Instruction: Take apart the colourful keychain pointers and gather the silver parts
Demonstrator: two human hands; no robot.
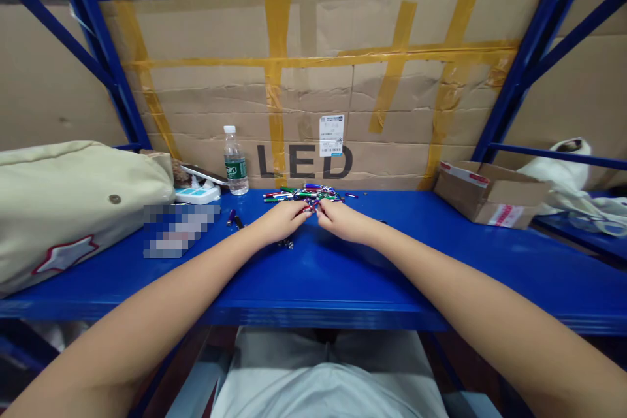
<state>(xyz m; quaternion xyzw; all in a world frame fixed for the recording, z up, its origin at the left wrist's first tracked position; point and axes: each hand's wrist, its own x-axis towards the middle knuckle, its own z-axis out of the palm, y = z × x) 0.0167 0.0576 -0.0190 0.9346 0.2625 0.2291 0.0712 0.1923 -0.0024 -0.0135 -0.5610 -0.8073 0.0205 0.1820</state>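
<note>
Both hands meet at the middle of the blue table [323, 281], in front of a pile of small shiny coloured tubes [308, 192]. My left hand [284, 219] is closed, its fingertips pinching a small red piece [307, 209]. Just to its right, my right hand [341, 218] is closed too, thumb and finger pinched near the end of the red piece; whatever it grips is too small to name. Small dark and silvery bits [287, 244] lie beneath my left hand. To the left of that hand are a purple tube [231, 217] and a dark one.
A water bottle [236, 163] stands at the back left, beside a white power strip [198, 194] and a phone. A cream bag [83, 202] fills the left side. An open cardboard box [482, 199] sits at the right. Tall taped cardboard [215, 98] closes off the back.
</note>
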